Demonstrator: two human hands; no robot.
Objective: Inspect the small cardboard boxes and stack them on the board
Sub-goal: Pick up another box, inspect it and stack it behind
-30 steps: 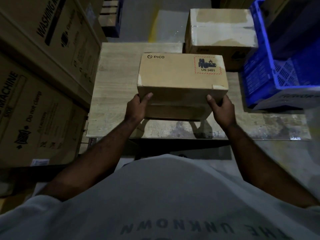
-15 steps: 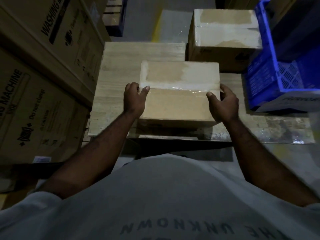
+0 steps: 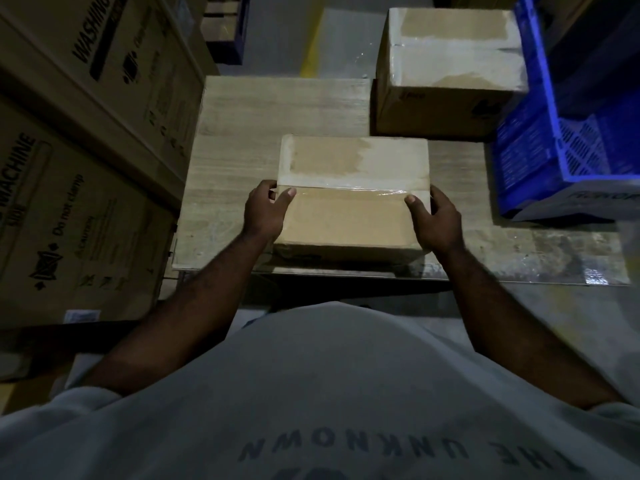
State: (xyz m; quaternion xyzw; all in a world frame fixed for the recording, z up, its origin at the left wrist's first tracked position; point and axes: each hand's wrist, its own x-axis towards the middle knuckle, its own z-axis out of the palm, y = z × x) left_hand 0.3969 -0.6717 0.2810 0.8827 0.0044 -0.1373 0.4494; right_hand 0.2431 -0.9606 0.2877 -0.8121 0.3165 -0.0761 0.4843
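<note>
A small cardboard box (image 3: 349, 199) with clear tape across its top is at the near middle of the wooden board (image 3: 242, 133), just above it or resting on it. My left hand (image 3: 265, 211) grips its left side, thumb on the top face. My right hand (image 3: 434, 220) grips its right side, thumb on top too. A second taped cardboard box (image 3: 446, 71) stands at the board's far right corner.
Large washing-machine cartons (image 3: 79, 150) wall off the left side. A blue plastic crate (image 3: 568, 140) sits at the right on the board's edge. Grey floor and a pallet (image 3: 225, 26) lie beyond the board. My grey shirt fills the bottom of the view.
The box was tipped, showing its printed side with the PICO label; it has been turned so the taped face is up and lowered toward the board. Both hands shifted to its sides.
</note>
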